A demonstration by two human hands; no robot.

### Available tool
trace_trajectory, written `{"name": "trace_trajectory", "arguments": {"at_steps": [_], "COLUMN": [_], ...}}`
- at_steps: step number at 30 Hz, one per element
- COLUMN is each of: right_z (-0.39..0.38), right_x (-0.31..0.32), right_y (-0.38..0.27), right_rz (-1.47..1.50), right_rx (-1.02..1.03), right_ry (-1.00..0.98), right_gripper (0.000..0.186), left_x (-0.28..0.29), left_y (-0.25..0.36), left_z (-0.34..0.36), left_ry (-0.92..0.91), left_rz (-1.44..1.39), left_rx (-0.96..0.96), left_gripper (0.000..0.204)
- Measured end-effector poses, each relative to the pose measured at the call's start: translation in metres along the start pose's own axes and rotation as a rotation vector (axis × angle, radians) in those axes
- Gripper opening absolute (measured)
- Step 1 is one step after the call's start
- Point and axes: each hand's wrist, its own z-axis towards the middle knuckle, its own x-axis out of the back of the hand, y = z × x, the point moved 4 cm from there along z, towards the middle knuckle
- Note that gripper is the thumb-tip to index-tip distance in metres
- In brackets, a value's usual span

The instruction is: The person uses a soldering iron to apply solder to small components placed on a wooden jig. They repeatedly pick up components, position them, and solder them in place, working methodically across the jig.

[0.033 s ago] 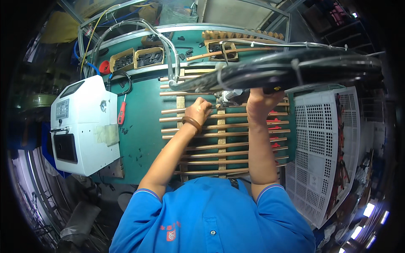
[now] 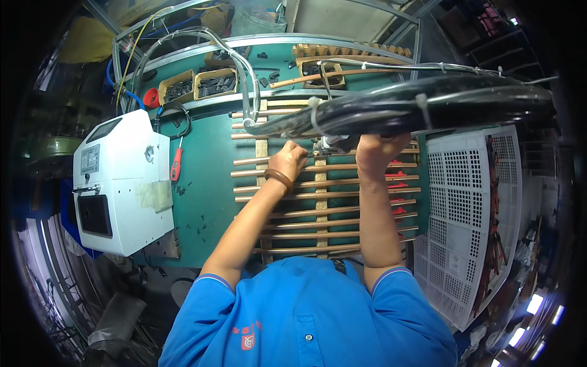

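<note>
My left hand [image 2: 287, 158], with a brown bangle at the wrist, pinches at a copper-coloured rod near a metallic tool [image 2: 333, 140]; what its fingertips hold is too small to tell. My right hand [image 2: 376, 153] grips that tool from the right, its fingers partly hidden beneath a thick black cable bundle [image 2: 483, 101]. Several parallel copper-coloured rods [image 2: 336, 182] lie crosswise over pale wooden strips [image 2: 321, 206], with small red pieces [image 2: 400, 210] near their right ends.
A green table [image 2: 202, 214] carries a white machine [image 2: 122, 183], a red-handled screwdriver [image 2: 176, 165] and loose black bits. Boxes of black parts [image 2: 215, 82] stand at the back, behind hoses and metal framing [image 2: 269, 38]. White perforated crates [image 2: 458, 214] flank the right side.
The cable bundle and the tool in my right hand have shifted very slightly downward. My left hand is essentially where it was.
</note>
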Motion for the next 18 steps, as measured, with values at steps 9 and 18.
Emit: {"name": "trace_trajectory", "arguments": {"at_steps": [9, 18], "right_z": [-0.005, -0.007], "right_x": [0.017, 0.026], "right_y": [0.027, 0.051], "right_rz": [-0.204, -0.156], "right_rx": [0.248, 0.090], "right_ry": [-0.174, -0.190], "right_gripper": [0.037, 0.054], "left_x": [-0.009, -0.014], "left_y": [-0.002, 0.001], "left_z": [0.007, 0.011], "left_ry": [-0.051, -0.162], "left_rz": [0.131, 0.202], "left_rx": [-0.038, 0.002], "left_gripper": [0.013, 0.014]}}
